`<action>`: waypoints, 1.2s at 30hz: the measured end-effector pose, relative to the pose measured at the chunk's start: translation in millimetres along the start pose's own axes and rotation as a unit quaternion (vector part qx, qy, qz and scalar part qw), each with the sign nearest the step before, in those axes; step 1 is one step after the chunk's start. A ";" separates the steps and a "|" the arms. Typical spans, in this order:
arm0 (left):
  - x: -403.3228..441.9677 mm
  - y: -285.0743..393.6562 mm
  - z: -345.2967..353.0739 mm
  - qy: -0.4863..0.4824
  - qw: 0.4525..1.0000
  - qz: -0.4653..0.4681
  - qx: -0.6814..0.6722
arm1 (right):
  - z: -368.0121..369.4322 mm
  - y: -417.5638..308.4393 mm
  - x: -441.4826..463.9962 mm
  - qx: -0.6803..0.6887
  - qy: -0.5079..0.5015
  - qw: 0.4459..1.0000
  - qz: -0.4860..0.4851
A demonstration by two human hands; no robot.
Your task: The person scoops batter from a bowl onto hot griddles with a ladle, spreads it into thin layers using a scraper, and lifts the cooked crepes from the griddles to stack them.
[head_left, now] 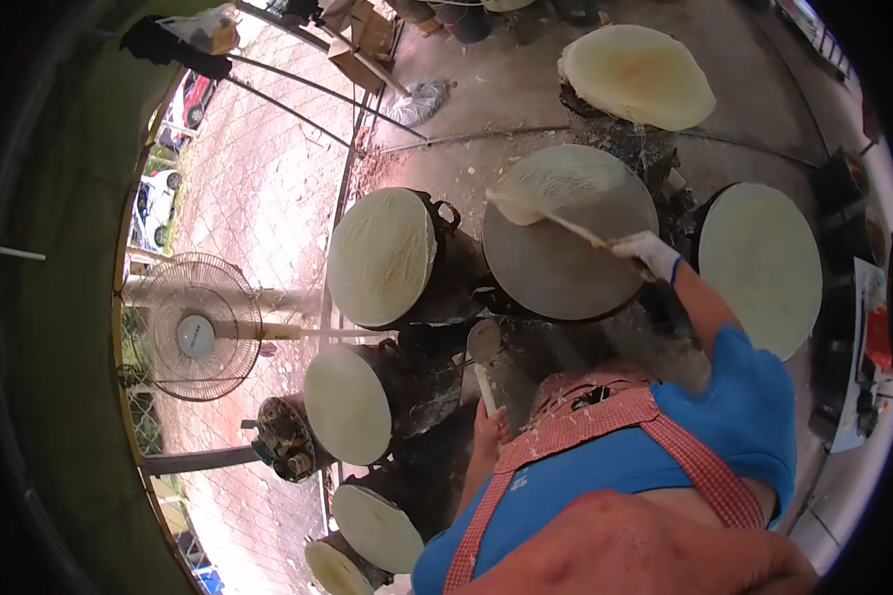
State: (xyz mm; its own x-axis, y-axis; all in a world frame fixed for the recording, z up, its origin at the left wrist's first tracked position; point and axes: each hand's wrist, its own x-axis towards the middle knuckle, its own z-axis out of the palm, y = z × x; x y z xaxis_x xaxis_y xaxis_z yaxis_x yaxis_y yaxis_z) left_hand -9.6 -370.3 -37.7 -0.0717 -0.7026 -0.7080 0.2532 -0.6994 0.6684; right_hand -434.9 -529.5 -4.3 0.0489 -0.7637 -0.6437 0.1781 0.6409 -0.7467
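Note:
A white glove covers my right hand [648,253], which is closed round the handle of a long wooden spreader [556,220]. The spreader's far end lies on the large round griddle [571,283], at the edge of pale batter [566,171] that covers the griddle's far part. Lower down, my bare left hand [491,432] is wrapped round the light handle of a ladle [484,342], whose round bowl points up, away from my body. The ladle is below the griddle and apart from it.
Other round griddles with pale flatbread stand at the left [382,258], lower left [347,405] and right [761,273]. A stack of flatbread [640,77] is at the top. A fan [196,335] and a bucket of scraps [286,439] are at the left.

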 end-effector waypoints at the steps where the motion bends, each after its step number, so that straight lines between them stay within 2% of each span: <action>1: 0.0 -6.4 -0.5 0.015 1.000 -0.016 -0.015 | -4.4 5.4 -6.7 -0.010 -0.028 1.000 0.012; 3: -10.2 -16.0 1.6 0.036 0.999 0.009 0.015 | -31.2 12.8 1.2 -0.046 -0.046 0.998 -0.016; 5: -15.8 -15.0 2.7 0.060 0.996 0.033 0.056 | -58.7 1.6 33.5 -0.063 -0.023 0.995 -0.072; 6: -21.4 -16.7 2.2 0.064 0.996 0.034 0.043 | -55.7 -15.0 50.1 -0.050 0.062 0.997 0.005; 7: -27.9 -20.2 2.9 0.069 0.997 0.032 0.029 | -47.1 -33.4 46.8 -0.045 0.028 0.994 -0.097; 10: -37.2 -14.1 10.0 0.088 0.996 -0.012 0.018 | -20.8 -35.3 55.2 -0.087 0.003 0.995 -0.039; 12: -36.8 -15.4 11.1 0.107 0.994 -0.008 0.005 | -25.3 -13.4 51.0 -0.127 -0.095 0.987 -0.033; 13: -37.2 -20.8 13.1 0.121 0.993 -0.003 -0.009 | -27.9 -9.2 36.6 -0.136 -0.099 0.985 -0.030; 15: -36.4 -32.3 3.3 0.100 0.995 -0.002 -0.007 | -39.7 -15.9 9.2 -0.101 -0.126 0.986 0.051; 16: -34.7 -41.9 -3.8 0.108 0.994 -0.001 -0.025 | -49.1 -10.5 31.6 -0.107 -0.129 0.985 0.047; 18: -42.4 -37.7 0.4 0.134 0.990 -0.016 -0.032 | -64.8 6.6 100.1 -0.073 -0.114 0.977 -0.165; 19: -43.2 -39.5 -2.7 0.136 0.990 -0.018 -0.026 | -44.6 -41.7 78.1 -0.177 -0.126 0.970 -0.113; 20: -42.8 -46.4 -7.0 0.139 0.989 -0.005 -0.052 | -17.0 -68.4 64.2 -0.153 -0.047 0.985 -0.065; 23: -49.1 -57.5 -9.8 0.140 0.985 -0.004 -0.098 | -7.6 -61.2 93.1 -0.209 -0.075 0.975 0.012; 24: -48.8 -55.0 -10.7 0.132 0.983 -0.002 -0.130 | -23.8 -42.5 99.0 -0.260 -0.170 0.942 -0.128; 26: -52.0 -43.7 -0.1 0.147 0.979 -0.023 -0.140 | -75.7 -5.2 109.9 -0.406 -0.318 0.771 -0.373; 28: -52.9 -54.6 -4.1 0.152 0.974 -0.051 -0.157 | -86.4 -18.2 69.9 -0.383 -0.284 0.856 -0.201; 29: -49.0 -58.8 -6.4 0.153 0.973 -0.043 -0.170 | -73.5 -42.6 27.4 -0.229 -0.154 0.956 0.094; 30: -52.6 -64.2 -10.2 0.149 0.962 -0.069 -0.216 | -67.8 -49.6 36.4 -0.237 -0.157 0.954 0.092; 32: -59.5 -70.4 -14.2 0.138 0.952 -0.099 -0.253 | -54.8 -47.5 73.1 -0.196 -0.191 0.959 -0.073; 34: -65.6 -70.0 -13.2 0.137 0.967 -0.054 -0.208 | -28.4 -40.3 117.7 -0.197 -0.162 0.940 -0.227; 36: -74.7 -61.4 -5.7 0.125 0.973 -0.042 -0.189 | 13.7 -78.2 78.7 -0.316 -0.147 0.937 -0.038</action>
State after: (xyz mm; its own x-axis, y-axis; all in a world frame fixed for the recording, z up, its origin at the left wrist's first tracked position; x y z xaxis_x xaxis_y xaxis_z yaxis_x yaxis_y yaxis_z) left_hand -14.3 -274.1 -27.1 0.1180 -0.5572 -0.8219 0.5967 -0.6218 0.5072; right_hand -431.5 -640.8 5.8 0.3439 -0.7378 -0.5809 -0.4203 0.4323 -0.7978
